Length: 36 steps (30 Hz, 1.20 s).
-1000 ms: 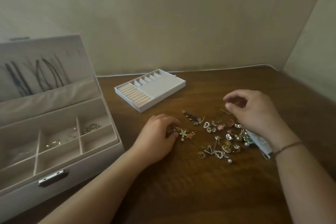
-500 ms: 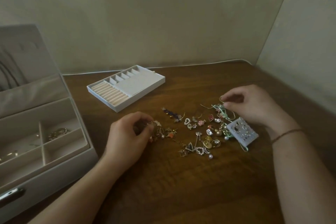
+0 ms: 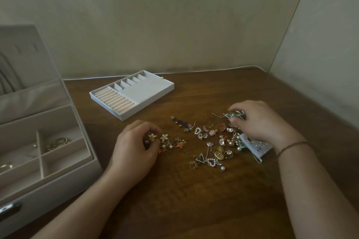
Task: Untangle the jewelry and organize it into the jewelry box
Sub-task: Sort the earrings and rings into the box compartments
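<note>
Since half a second ago the right hand [image 3: 260, 122] has been lifting a green tangle [image 3: 234, 115] a little clear of the pile, and the left hand [image 3: 134, 149] has been drawing its flower cluster [image 3: 167, 140] slightly toward itself; the view has also been sliding right, so the box [image 3: 38, 141] is sitting farther to the left edge. The right hand is lying palm down, wrist bent, with the forearm coming in from the lower right and a thin band [image 3: 291, 146] circling the wrist. Its fingers are curling in and pinching the green tangle at their tips. Just below those fingers the pile [image 3: 217, 145] of earrings, pearls and hearts is spreading over the table [image 3: 194, 200], and a white card [image 3: 256, 147] is lying partly under the heel of the hand. The left hand is resting palm down with its thumb and fingers curling round the flower cluster, gripping its near end while the rest is trailing out to the right of the fingertips toward the pile. Beyond the left fingers a white tray [image 3: 132, 93] is lying flat, well apart from them. To the left of the left wrist the box is standing open, with a few gold pieces [image 3: 58, 142] lying in its compartments.
</note>
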### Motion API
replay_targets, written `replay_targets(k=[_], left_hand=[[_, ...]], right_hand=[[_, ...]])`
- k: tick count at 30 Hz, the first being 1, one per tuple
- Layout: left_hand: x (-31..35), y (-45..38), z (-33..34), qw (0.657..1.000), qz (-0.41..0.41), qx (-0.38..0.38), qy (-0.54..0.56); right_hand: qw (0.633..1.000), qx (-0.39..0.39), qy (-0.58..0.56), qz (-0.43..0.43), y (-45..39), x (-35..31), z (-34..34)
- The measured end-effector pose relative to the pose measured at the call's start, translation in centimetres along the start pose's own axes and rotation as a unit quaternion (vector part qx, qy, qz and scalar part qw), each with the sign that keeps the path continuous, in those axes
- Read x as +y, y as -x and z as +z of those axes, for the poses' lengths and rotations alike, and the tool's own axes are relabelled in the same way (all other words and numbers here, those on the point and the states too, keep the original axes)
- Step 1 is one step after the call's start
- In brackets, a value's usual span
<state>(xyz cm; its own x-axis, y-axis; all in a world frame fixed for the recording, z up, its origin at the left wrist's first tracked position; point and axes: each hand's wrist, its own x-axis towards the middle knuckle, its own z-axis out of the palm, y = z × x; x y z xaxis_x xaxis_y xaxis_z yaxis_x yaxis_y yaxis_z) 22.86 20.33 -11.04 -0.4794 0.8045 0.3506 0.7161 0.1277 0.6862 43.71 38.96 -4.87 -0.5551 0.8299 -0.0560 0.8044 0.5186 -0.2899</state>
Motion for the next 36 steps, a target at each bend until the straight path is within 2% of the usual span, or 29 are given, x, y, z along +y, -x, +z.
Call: replay_targets(k=[4, 6, 12, 16, 19, 23, 25, 27, 29, 32, 34, 36], left_hand=[[-0.1, 0.0, 0.3, 0.999, 0.026, -0.024, -0.037], [-0.2, 0.0, 0.2, 0.999, 0.018, -0.029, -0.035], [-0.4, -0.2, 0.3, 0.999, 0.011, -0.029, -0.022], [-0.3, -0.2, 0.2, 0.999, 0.009, -0.032, -0.021], [-0.3, -0.1, 0.2, 0.999, 0.007, -0.039, -0.019], [-0.3, -0.2, 0.1, 0.999, 0.010, -0.038, -0.017], [-0.4, -0.2, 0.1, 0.999, 0.012, -0.038, -0.017], [-0.5, -0.2, 0.0, 0.999, 0.014, -0.032, -0.013], [-0.4, 0.0, 0.0, 0.999, 0.033, -0.015, -0.018], [1.4, 0.3, 0.2, 0.991, 0.124, 0.010, -0.046], [3.9, 0.1, 0.9, 0.982, 0.179, -0.033, -0.047], [6.7, -0.5, 2.2, 0.970, 0.209, -0.114, -0.055]], right_hand=[[0.996, -0.065, -0.013, 0.063, -0.5, 2.0, -0.6], [0.995, -0.069, -0.025, 0.071, -0.8, 2.5, -0.6], [0.991, -0.004, -0.094, 0.091, -1.5, 3.8, -0.4], [0.988, 0.082, -0.089, 0.094, -2.4, 3.7, 0.5], [0.989, 0.065, -0.086, 0.100, -3.2, 3.7, 1.8], [0.980, 0.114, -0.091, 0.137, -3.5, 3.9, 2.0], [0.969, 0.163, -0.149, 0.112, -3.1, 4.1, 1.1], [0.937, 0.232, -0.253, 0.065, -2.5, 4.0, -0.2], [0.882, 0.277, -0.379, 0.049, -2.0, 3.9, -1.2], [0.789, 0.277, -0.545, 0.055, -2.0, 4.0, -2.0], [0.724, 0.258, -0.637, 0.058, -2.1, 4.0, -2.1], [0.657, 0.221, -0.718, 0.060, -2.2, 4.0, -2.1]])
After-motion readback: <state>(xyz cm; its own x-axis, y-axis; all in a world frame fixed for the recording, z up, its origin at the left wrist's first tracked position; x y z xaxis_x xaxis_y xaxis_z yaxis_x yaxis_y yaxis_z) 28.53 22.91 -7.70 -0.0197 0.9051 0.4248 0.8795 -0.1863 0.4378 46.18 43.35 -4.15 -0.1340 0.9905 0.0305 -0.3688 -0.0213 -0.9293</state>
